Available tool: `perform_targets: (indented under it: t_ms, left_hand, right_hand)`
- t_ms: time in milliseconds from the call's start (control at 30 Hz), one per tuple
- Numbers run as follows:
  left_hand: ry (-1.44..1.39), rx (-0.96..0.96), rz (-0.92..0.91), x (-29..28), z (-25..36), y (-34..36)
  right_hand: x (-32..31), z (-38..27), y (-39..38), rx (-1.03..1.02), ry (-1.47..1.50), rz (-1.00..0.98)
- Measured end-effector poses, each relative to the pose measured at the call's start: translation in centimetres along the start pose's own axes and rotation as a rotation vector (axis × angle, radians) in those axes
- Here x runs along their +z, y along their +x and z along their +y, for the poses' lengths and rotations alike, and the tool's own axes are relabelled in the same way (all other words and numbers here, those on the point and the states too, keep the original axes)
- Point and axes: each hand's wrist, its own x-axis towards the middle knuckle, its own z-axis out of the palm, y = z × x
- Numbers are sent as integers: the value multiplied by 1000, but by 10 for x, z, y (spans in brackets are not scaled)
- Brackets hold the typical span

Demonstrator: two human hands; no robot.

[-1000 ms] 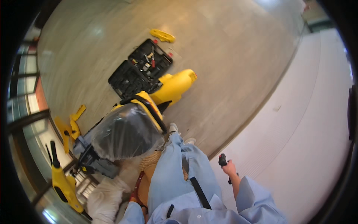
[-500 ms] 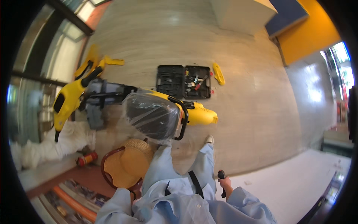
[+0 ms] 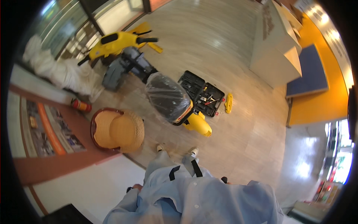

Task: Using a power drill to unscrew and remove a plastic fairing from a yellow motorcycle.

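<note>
By my right hip only a sliver of my right hand (image 3: pixel 229 183) shows past the shirt. It is closed on a black hand tool (image 3: pixel 224 179), of which just the rounded end is visible; the kind cannot be made out. My left hand (image 3: pixel 137 187) hangs at my left side, its fingers hidden by clothing. In front of me stands a yellow electric scooter with its handlebar cover (image 3: pixel 118 42) at far left. Clear plastic wraps its black seat (image 3: pixel 166 98), and a yellow tail panel (image 3: pixel 198 124) is nearest me. Neither hand touches the scooter.
An open black toolbox (image 3: pixel 211 99) lies beyond the scooter, beside a loose yellow panel (image 3: pixel 229 103). A wicker chair (image 3: pixel 126 130) and a fire extinguisher (image 3: pixel 81 105) are at left. A white counter (image 3: pixel 272 52) and a blue panel (image 3: pixel 307 71) stand far right.
My view has turned and moved back, so the scooter now lies at a slant, farther from my feet. My right hand with the black tool has dropped mostly behind my shirt; my left hand shows slightly.
</note>
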Motion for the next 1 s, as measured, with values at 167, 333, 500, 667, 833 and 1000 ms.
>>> perform_targets:
  t_ms: [167, 333, 500, 667, 833, 1000]
  left_hand:
    - [-1012, -451, 321, 49, 10, -9]
    - [-978, -217, 636, 14, 50, 24]
    - [-998, -47, 383, -53, 94, 22]
    - [-1136, 301, -88, -62, 150, 78]
    - [-1601, 555, -249, -39, 186, 116]
    - [-2543, 377, 48, -19, 170, 181]
  right_hand:
    - [-120, -55, 39, 266, -261, -119]
    - [-138, -104, 46, 672, -459, -151]
    - [-146, -257, 102, 535, -504, 59]
    - [-91, -359, 195, 313, -251, 70]
    - [-2, -400, 287, 63, -19, -53]
    - [67, -424, 355, -121, -50, -225]
